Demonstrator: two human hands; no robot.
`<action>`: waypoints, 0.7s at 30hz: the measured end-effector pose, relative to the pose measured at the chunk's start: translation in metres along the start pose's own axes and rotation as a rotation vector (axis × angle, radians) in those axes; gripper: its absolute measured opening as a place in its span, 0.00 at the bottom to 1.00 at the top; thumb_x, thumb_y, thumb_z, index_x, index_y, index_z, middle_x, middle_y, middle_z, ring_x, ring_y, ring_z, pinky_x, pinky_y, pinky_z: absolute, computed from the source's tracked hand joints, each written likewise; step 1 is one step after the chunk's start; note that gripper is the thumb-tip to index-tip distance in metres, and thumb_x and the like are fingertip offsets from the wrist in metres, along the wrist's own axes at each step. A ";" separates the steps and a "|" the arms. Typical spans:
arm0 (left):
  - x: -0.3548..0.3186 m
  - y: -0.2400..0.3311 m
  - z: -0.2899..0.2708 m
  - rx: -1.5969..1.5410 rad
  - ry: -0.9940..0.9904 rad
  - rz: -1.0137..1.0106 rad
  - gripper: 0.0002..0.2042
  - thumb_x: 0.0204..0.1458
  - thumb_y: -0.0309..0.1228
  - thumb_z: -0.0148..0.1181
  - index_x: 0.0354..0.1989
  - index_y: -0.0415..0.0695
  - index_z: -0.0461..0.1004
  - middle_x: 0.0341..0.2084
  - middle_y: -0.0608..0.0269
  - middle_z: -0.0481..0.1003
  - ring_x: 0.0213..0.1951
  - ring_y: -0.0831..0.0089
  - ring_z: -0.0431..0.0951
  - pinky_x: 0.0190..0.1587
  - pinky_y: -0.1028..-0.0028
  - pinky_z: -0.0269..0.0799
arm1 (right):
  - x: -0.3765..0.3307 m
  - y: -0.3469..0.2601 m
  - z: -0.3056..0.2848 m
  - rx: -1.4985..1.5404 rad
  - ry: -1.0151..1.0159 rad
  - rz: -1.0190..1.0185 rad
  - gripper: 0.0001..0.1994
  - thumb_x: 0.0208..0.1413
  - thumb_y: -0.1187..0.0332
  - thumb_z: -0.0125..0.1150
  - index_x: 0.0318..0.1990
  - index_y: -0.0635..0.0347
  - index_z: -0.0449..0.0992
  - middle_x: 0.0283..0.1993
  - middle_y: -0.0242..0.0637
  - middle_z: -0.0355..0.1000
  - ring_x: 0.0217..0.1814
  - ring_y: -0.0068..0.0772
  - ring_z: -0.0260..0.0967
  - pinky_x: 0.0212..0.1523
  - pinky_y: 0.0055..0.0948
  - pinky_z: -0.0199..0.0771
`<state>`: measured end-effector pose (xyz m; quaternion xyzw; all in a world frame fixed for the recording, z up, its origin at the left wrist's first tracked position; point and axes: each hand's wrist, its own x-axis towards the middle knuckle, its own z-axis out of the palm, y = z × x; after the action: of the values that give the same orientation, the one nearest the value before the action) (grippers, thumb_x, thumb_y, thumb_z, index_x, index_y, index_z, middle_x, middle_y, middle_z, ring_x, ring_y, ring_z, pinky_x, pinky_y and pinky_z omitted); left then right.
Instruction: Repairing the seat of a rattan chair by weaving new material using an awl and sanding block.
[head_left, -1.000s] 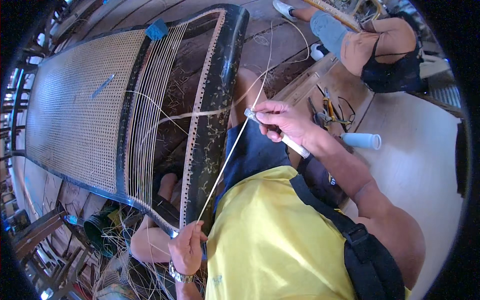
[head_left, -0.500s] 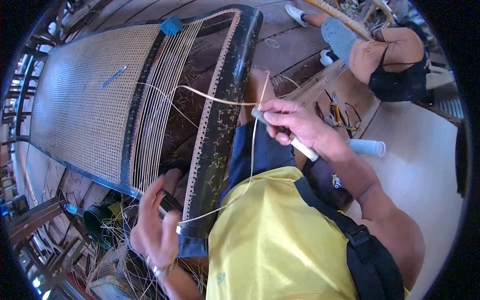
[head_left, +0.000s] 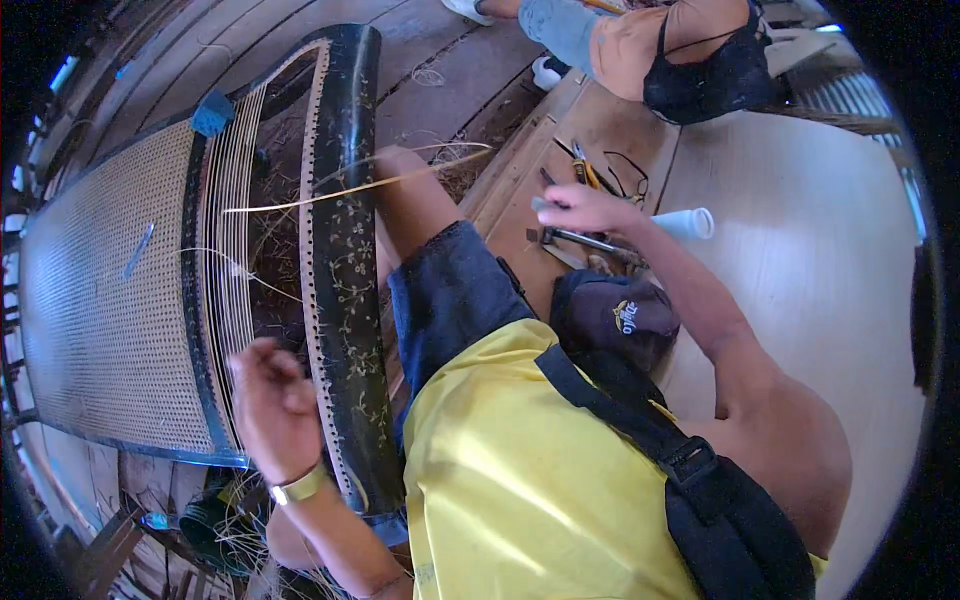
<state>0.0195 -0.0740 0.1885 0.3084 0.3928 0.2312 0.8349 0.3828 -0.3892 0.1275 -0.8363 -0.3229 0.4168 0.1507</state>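
My left hand (head_left: 275, 405) hovers over the near part of the woven-cane frame (head_left: 360, 300), a black panel with floral decoration and a row of small holes. Its fingers are loosely bent and apart, slightly blurred, with no object visible between them. Across the frame's unwoven gap run several taut cane strands (head_left: 235, 150). A loose cane strip (head_left: 350, 187) arches over the gap and my knee. Above the wooden bench, my right hand (head_left: 590, 212) is closed on a small grey-green piece (head_left: 543, 205), mostly hidden by the fingers. Beneath that hand lies a hammer-like tool (head_left: 590, 240).
Yellow-handled pliers (head_left: 583, 165), thin black-rimmed glasses (head_left: 632, 178), a pale tube (head_left: 685, 224) and a dark cap (head_left: 615, 315) lie on the bench. A blue block (head_left: 212, 113) and a flat blue-grey strip (head_left: 140, 250) rest on the panel. Another person's leg (head_left: 620, 55) is beyond.
My right hand has moved away from the cane strip to the bench tools, and the strip has come free of it. My left hand has risen along the frame, its fingers curling. The view has shifted right.
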 end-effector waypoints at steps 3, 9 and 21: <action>-0.005 0.017 -0.019 0.112 0.011 0.190 0.14 0.65 0.41 0.53 0.46 0.43 0.73 0.28 0.66 0.72 0.20 0.83 0.62 0.22 0.84 0.56 | 0.007 0.060 0.051 -0.291 0.023 -0.046 0.19 0.54 0.55 0.66 0.41 0.62 0.74 0.32 0.46 0.73 0.36 0.44 0.72 0.37 0.41 0.72; -0.024 0.020 -0.032 0.300 0.094 0.116 0.11 0.65 0.34 0.54 0.48 0.39 0.75 0.28 0.59 0.80 0.19 0.84 0.65 0.20 0.84 0.57 | -0.002 0.038 0.107 -0.660 -0.073 0.046 0.17 0.50 0.57 0.67 0.40 0.60 0.77 0.39 0.52 0.76 0.45 0.54 0.75 0.45 0.49 0.75; -0.046 0.011 -0.001 0.989 -0.081 0.279 0.09 0.62 0.30 0.56 0.42 0.37 0.79 0.27 0.64 0.83 0.17 0.86 0.69 0.20 0.81 0.64 | 0.004 -0.308 0.069 -0.252 0.264 -1.270 0.17 0.54 0.68 0.62 0.51 0.57 0.74 0.44 0.45 0.74 0.47 0.44 0.75 0.49 0.41 0.75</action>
<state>-0.0094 -0.0949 0.2188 0.7244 0.3775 0.1148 0.5653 0.2022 -0.1583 0.2436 -0.5386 -0.7785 0.1000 0.3065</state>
